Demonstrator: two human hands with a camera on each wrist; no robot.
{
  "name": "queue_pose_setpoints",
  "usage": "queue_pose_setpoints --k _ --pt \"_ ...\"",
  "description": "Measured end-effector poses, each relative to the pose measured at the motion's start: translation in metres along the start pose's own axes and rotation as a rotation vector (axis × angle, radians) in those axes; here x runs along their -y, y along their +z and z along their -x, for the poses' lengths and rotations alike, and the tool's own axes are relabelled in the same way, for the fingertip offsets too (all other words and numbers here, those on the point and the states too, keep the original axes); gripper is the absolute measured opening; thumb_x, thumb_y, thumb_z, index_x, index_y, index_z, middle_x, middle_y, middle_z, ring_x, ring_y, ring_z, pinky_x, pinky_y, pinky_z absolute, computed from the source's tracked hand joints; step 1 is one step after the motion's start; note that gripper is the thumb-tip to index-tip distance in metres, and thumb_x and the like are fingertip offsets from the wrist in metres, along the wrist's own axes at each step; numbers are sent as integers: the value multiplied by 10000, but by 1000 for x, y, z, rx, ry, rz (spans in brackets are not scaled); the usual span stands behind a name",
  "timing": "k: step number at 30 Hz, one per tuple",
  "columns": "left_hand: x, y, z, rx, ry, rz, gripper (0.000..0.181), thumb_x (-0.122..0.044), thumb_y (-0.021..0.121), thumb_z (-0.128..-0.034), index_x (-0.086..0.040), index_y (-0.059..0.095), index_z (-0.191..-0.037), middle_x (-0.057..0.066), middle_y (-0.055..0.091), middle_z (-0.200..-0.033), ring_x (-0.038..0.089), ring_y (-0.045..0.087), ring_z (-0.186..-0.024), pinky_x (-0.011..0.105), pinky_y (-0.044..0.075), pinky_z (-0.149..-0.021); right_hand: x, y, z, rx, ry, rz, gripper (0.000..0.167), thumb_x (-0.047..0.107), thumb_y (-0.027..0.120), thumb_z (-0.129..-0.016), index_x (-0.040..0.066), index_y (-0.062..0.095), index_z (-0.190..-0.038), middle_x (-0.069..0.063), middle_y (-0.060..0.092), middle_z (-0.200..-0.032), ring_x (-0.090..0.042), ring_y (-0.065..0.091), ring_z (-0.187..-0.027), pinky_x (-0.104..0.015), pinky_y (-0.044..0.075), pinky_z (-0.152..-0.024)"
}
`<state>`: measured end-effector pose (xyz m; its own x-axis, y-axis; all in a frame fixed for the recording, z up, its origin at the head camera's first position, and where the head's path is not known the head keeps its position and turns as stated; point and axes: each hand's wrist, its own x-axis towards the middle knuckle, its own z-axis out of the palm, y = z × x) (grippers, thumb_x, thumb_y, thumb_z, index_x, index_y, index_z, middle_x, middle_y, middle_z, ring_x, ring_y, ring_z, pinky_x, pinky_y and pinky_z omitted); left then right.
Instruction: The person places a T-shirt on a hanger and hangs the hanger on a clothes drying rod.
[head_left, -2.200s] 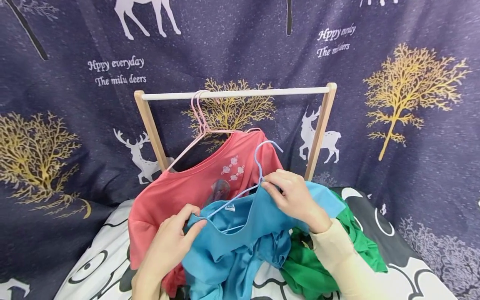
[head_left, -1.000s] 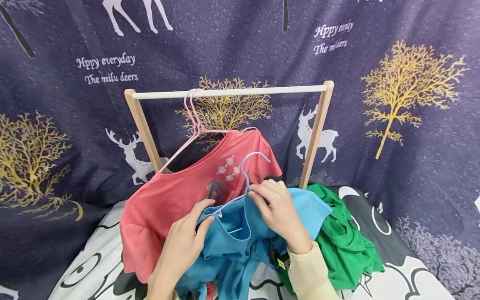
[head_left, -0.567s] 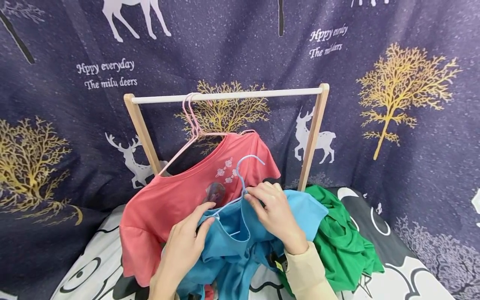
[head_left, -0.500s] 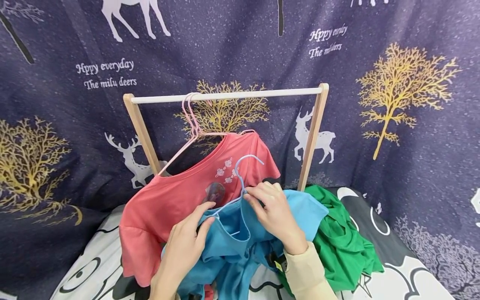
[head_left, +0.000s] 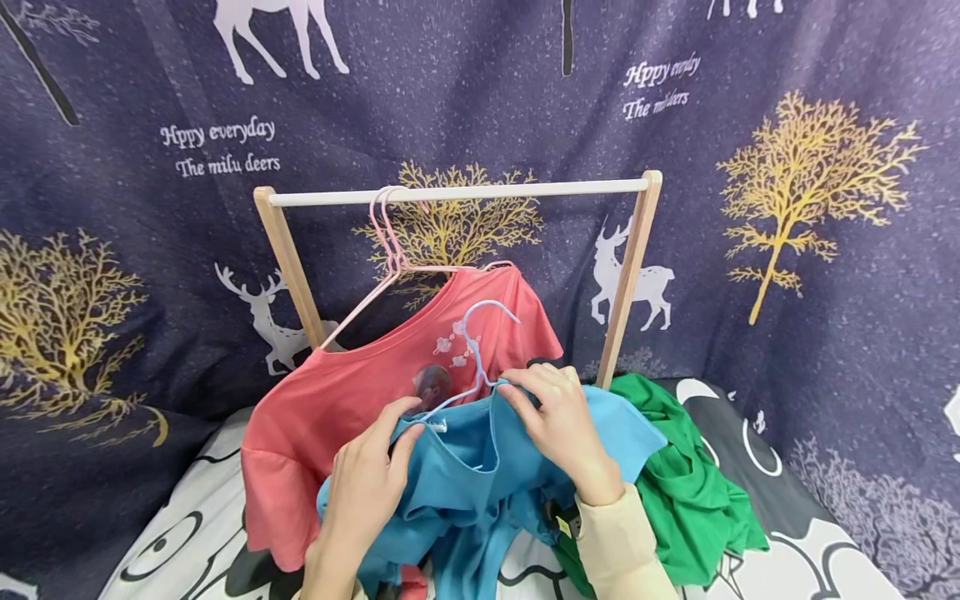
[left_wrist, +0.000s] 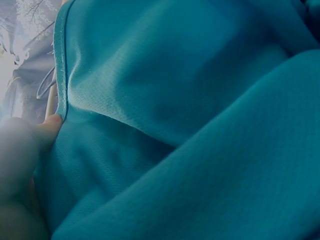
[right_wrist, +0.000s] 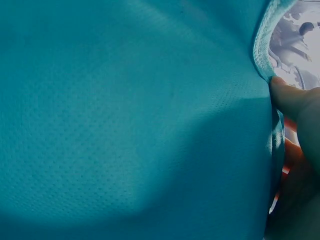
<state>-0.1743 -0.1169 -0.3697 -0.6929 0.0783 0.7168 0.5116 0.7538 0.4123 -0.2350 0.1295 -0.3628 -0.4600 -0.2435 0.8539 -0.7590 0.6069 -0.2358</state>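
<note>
A light blue hanger [head_left: 472,342] sits inside the neck of a blue shirt [head_left: 457,487], its hook standing up above the collar. My left hand [head_left: 363,483] pinches the left side of the neckline between thumb and fingers, over the hanger's arm. On the other side my right hand [head_left: 558,421] pinches the collar just right of the hanger's neck. Blue cloth [left_wrist: 175,100] fills most of the left wrist view, with the thumb on the neckline's edge. In the right wrist view the thumb presses the collar edge of the shirt [right_wrist: 125,110]. The hanger's lower bar is mostly hidden.
Behind stands a rack with a white rail [head_left: 525,190] and wooden legs. A red shirt [head_left: 292,442] hangs there on a pink hanger [head_left: 360,307], close behind the blue one. Green cloth [head_left: 697,500] lies at the right on the patterned bedding [head_left: 817,533].
Compared with half a second ago, the hanger's hook stands slightly higher and further left, and more of its shoulders shows above the collar. My right hand has shifted slightly right; both hands keep their hold.
</note>
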Motion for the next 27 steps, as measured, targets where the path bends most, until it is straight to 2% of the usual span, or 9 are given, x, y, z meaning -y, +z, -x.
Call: queue_pose_setpoints --k 7,16,19,22,27 --pt "3 -2 0 9 -28 -24 344 -245 688 -931 -246 617 -1267 -22 697 -1146 190 699 -868 419 552 -714 -2 -4 2 23 41 15 149 178 740 -882 126 746 -1021 36 698 -874 -117 637 -825 -324 368 -684" --pt "7 -9 -2 -40 -19 -65 367 -229 707 -915 -236 613 -1270 -16 720 -943 187 691 -772 410 546 -660 -8 -14 1 -5 68 49 115 191 743 -879 132 741 -978 28 704 -895 -138 648 -858 -329 390 -678" --pt "8 -13 -4 -59 -18 -73 371 -220 715 -908 -237 616 -1265 -13 717 -919 197 690 -770 422 546 -660 -9 -19 0 -18 75 74 127 189 749 -873 116 743 -977 0 711 -913 -166 653 -864 -333 396 -681" --pt "8 -16 -5 -65 -30 -73 363 -219 711 -912 -236 617 -1262 2 720 -935 216 691 -784 439 546 -666 -11 -22 -1 -33 74 84 137 176 759 -860 98 744 -971 -23 715 -919 -191 656 -858 -341 401 -684" --pt "11 -20 -2 -44 -85 -80 368 -224 708 -915 -231 610 -1270 13 715 -930 235 688 -789 455 541 -684 -13 -23 3 -39 62 98 130 168 763 -853 100 742 -962 -17 712 -903 -187 651 -831 -338 402 -679"
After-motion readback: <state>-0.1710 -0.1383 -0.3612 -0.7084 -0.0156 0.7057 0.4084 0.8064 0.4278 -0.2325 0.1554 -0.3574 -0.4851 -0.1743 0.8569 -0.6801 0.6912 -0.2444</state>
